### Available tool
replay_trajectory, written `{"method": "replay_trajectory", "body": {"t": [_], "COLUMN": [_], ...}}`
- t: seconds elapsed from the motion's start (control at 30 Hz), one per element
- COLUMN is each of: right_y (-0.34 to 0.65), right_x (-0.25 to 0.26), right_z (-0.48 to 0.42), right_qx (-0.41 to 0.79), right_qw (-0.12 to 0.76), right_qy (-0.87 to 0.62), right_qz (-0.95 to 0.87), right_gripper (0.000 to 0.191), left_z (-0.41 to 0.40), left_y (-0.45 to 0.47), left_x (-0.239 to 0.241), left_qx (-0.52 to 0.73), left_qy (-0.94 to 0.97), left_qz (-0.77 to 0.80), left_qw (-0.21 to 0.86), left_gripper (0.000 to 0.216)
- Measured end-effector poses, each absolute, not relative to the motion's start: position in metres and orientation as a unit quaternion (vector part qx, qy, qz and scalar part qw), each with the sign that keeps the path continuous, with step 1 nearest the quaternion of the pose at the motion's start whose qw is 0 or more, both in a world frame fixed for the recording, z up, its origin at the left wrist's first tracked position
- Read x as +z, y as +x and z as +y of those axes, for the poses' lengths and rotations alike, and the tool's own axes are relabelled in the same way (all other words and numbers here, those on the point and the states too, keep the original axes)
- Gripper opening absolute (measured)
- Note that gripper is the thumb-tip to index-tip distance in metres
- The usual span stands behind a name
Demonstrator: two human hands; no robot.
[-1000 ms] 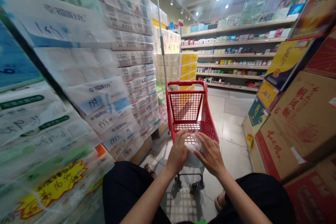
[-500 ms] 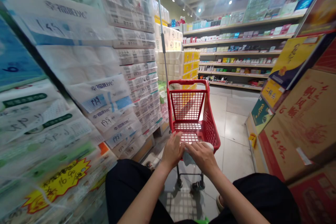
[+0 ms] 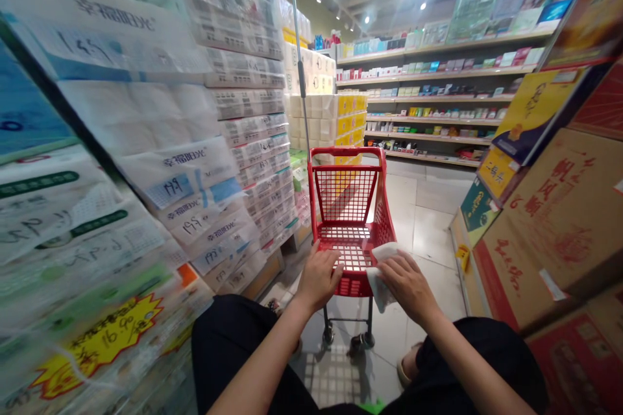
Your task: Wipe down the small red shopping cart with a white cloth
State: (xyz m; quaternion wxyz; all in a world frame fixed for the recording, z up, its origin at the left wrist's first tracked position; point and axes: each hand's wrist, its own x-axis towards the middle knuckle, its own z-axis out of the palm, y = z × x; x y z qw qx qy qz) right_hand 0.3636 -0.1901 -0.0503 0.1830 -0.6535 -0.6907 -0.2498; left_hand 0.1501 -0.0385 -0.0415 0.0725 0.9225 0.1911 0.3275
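A small red shopping cart (image 3: 353, 284) with a grid-patterned basket stands between my knees. My left hand (image 3: 317, 280) is closed on its near rim at the left corner, fingers curled over the edge. My right hand (image 3: 407, 277) presses a white cloth (image 3: 381, 286) over the near right corner of the rim; part of the cloth hangs down outside the basket. It may be a paper wipe; the material is hard to tell. A thin metal pole (image 3: 302, 81) rises from the cart's far left side. Bare floor tiles show through the basket's grid.
Tall stacks of wrapped tissue packs (image 3: 189, 188) line the left side closely. Cardboard boxes (image 3: 559, 227) are piled on the right. Shelves of small packaged goods (image 3: 438, 94) run across the back. Pale floor tiles (image 3: 426, 243) extend to the right of the cart.
My right hand has moved right with the white cloth, from the middle of the near rim to its right corner. The hands are now apart; my left hand stays near the left corner.
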Motion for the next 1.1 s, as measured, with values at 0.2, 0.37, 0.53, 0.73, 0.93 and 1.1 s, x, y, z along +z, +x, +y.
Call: {"method": "replay_trajectory", "body": {"t": [0.2,0.37,0.53,0.73,0.93,1.1], "right_y": [0.299,0.265,0.272,0.333,0.357,0.362], "right_x": [-0.055,-0.062,-0.046,-0.042,-0.072,-0.076], "right_z": [-0.152,-0.125,-0.144,-0.184,-0.188,-0.188], "right_qx": [-0.24,-0.23,-0.186,-0.197,-0.154,-0.116], "right_qw": [0.175,0.164,0.222,0.378,0.378,0.398], "right_qy": [-0.668,-0.678,-0.606,-0.67,-0.655,-0.639], "right_qz": [-0.683,-0.678,-0.741,-0.608,-0.636,-0.648], "right_gripper": [0.014,0.011,0.032,0.037,0.023,0.018], "left_z": [-0.041,-0.04,-0.037,-0.055,-0.094,-0.083], "left_y": [0.153,0.153,0.147,0.153,0.196,0.199], "left_x": [-0.042,-0.048,-0.046,-0.029,-0.042,-0.059], "left_qx": [0.335,0.347,0.346,0.341,0.286,0.258], "left_qy": [0.92,0.913,0.914,0.919,0.951,0.957], "left_qz": [0.191,0.194,0.183,0.193,0.12,0.116], "left_qw": [0.076,0.092,0.104,0.051,0.003,-0.059], "left_gripper": [0.03,0.031,0.035,0.037,0.042,0.028]}}
